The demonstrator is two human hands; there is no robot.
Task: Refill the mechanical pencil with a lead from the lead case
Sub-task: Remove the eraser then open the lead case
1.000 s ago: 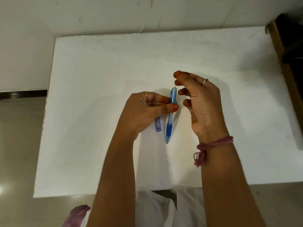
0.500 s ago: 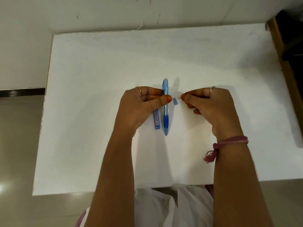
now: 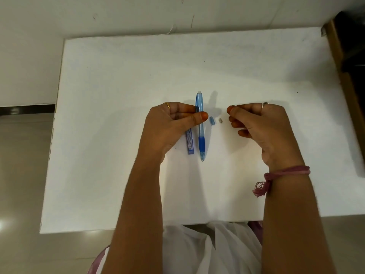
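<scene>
The left hand (image 3: 169, 127) pinches the pencil (image 3: 200, 123), the right hand (image 3: 260, 127) is loosely curled and holds nothing, the cap (image 3: 212, 121) and eraser (image 3: 220, 121) lie on the table (image 3: 118, 80), so next I think comes taking a lead from the lead case (image 3: 190, 143).

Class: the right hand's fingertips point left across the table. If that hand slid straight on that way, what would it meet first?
Probably the small grey piece, just left of the right hand, then the blue cap, then the pencil. The hand's height above the table is unclear.
</scene>
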